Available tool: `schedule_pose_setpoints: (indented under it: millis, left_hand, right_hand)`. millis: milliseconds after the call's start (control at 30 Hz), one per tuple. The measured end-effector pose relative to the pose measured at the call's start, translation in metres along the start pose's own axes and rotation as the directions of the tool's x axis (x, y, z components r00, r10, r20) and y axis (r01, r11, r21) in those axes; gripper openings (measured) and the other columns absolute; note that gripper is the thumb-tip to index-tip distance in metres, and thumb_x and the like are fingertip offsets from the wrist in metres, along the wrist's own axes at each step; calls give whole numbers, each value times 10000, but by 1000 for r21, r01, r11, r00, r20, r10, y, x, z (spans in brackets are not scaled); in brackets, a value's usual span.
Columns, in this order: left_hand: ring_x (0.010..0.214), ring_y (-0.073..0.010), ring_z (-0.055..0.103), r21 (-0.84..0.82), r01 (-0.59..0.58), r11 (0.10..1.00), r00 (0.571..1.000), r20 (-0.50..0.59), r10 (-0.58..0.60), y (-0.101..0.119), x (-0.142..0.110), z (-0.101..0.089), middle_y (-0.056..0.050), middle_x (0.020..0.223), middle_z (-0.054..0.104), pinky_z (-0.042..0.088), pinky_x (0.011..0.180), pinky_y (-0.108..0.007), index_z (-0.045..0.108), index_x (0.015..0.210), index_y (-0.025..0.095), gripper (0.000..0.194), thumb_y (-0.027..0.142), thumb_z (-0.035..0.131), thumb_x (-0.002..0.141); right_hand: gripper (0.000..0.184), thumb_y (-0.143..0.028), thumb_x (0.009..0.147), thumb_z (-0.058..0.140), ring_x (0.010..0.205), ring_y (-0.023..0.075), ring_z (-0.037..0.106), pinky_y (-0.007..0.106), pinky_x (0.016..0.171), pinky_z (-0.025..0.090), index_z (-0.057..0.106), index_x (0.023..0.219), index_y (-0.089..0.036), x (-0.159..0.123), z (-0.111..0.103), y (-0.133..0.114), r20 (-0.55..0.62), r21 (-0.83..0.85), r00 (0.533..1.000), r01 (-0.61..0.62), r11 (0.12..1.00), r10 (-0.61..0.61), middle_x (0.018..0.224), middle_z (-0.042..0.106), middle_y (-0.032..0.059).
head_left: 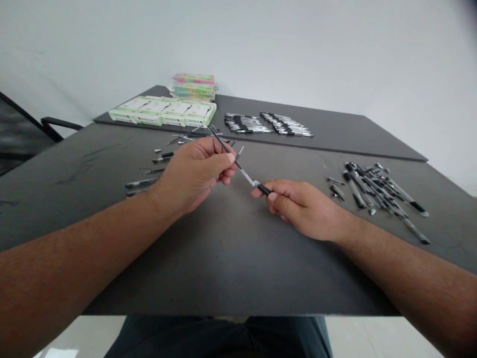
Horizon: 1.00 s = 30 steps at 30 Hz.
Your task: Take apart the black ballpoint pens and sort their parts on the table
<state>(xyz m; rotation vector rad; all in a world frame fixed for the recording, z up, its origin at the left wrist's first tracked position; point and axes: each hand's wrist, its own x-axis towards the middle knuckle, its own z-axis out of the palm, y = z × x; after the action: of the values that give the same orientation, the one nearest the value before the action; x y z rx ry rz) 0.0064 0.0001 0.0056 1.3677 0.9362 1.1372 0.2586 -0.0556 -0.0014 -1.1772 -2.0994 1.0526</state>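
Note:
My left hand (197, 171) pinches a thin dark pen refill (219, 139) between thumb and fingers. Its clear lower end slants down to the right and meets the open end of a pen barrel (264, 189) with a black grip. Around that barrel my right hand (303, 206) is closed, thumb on top; most of the barrel is hidden in the palm. Whether the refill tip is inside the barrel or only touching its mouth, I cannot tell. A short thin piece (240, 151) shows just past my left fingertips; whether it is held is unclear.
Loose pen parts (383, 186) lie in a pile at right. More parts (139, 185) and refills lie partly behind my left hand. On the raised dark board (328, 129) stand two stacks of pens (248, 123), white-green boxes (164, 109) and colourful packs (194, 85).

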Motion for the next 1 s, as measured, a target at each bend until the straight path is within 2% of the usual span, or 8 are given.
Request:
schedule_pose_setpoints:
  millis: [300, 467, 600, 700, 767, 867, 1000]
  left_hand:
    - [623, -131, 626, -116, -57, 992, 994, -96, 46, 3, -3, 6, 0, 715, 691, 526, 560, -235, 721, 828, 182, 150, 192, 840, 736]
    - [635, -132, 657, -72, -101, 992, 993, -69, 96, -3, -4, 6, 10, 753, 724, 547, 564, -233, 730, 851, 198, 147, 192, 834, 748]
    - [639, -150, 694, 87, -136, 987, 991, 27, 134, -8, -6, 5, 11, 755, 758, 566, 578, -251, 746, 883, 213, 139, 264, 835, 789]
    - [617, -158, 696, 297, -163, 941, 978, 172, 115, -10, -9, 4, 6, 726, 781, 551, 589, -264, 803, 952, 209, 137, 305, 804, 854]
    - [641, -164, 714, 362, -172, 916, 965, 250, 82, -11, -10, 5, -14, 774, 822, 553, 611, -273, 835, 1031, 201, 199, 328, 789, 885]
    - [709, -174, 746, 342, -187, 921, 949, 305, 79, -13, -11, 5, -41, 866, 860, 586, 674, -291, 849, 1115, 185, 278, 342, 800, 891]
    - [806, -189, 791, 289, -213, 933, 924, 370, 96, -16, -10, 3, -42, 913, 875, 612, 756, -300, 850, 1125, 195, 244, 321, 804, 920]
  right_hand:
    - [396, -309, 1135, 522, 672, 154, 589, 310, 679, 480, 816, 1360, -169, -1, -2, 0, 32, -33, 999, -35, 999, 36, 822, 661, -7]
    - [372, -309, 1133, 527, 688, 158, 604, 308, 689, 488, 815, 1334, -185, -1, -1, 0, 26, -32, 999, -44, 999, 45, 826, 664, -5]
    - [299, -286, 1122, 544, 688, 146, 606, 290, 678, 492, 799, 1254, -205, 0, -1, -1, 10, -22, 1000, -29, 999, 29, 852, 688, -4]
    - [183, -295, 1113, 582, 667, 130, 613, 267, 631, 500, 743, 1097, -210, 1, 0, -2, 36, 13, 998, -46, 999, 46, 876, 711, 1]
    - [161, -315, 1110, 613, 669, 125, 637, 256, 621, 526, 685, 1003, -220, 2, 1, -1, 63, 72, 995, -75, 995, 71, 893, 733, 9]
    - [180, -345, 1118, 643, 729, 133, 706, 264, 696, 602, 678, 993, -221, 3, 2, 2, 84, 186, 993, -99, 978, 84, 928, 778, 25]
    - [192, -379, 1136, 681, 859, 152, 782, 284, 800, 650, 727, 1054, -211, 4, 3, 8, 73, 281, 996, -68, 957, 50, 1027, 848, 60]
